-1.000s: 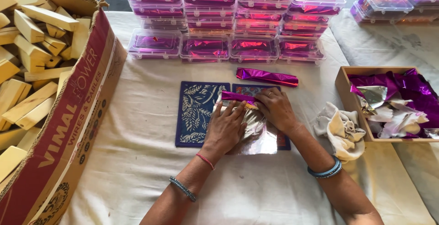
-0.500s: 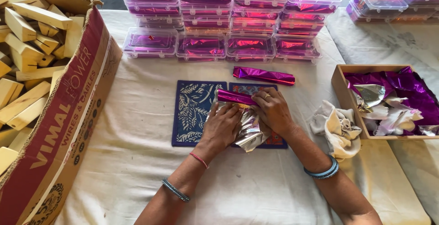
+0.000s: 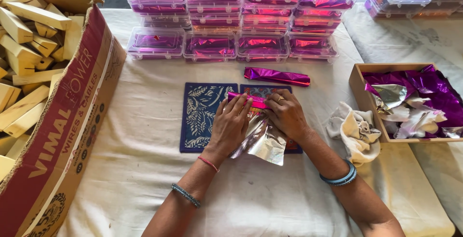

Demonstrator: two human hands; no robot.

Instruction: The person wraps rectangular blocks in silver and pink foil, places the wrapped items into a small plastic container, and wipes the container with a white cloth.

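Both hands have closed further over the foil since the earlier frame, and less silver sheet shows. Left hand (image 3: 231,123) and right hand (image 3: 287,115) pinch the magenta foil-wrapped bar (image 3: 253,101) from either end. Bar lies crosswise on the blue patterned mat (image 3: 200,116), long axis left to right, both hands equally near. Silver foil (image 3: 263,143) trails toward the person on the tabletop (image 3: 144,169)

Bare white cloth (image 3: 270,203) lies open in front of and between the forearms, and a free strip runs left of the blue patterned mat (image 3: 200,116). Far side blocked by rows of clear plastic boxes with magenta foil (image 3: 236,44), a wrapped magenta foil bar (image 3: 277,76) just before them. Left flank walled by the large cardboard carton of wooden blocks (image 3: 62,121); right by a crumpled cream rag (image 3: 354,131) and the shallow wooden tray of foil sheets (image 3: 359,80).
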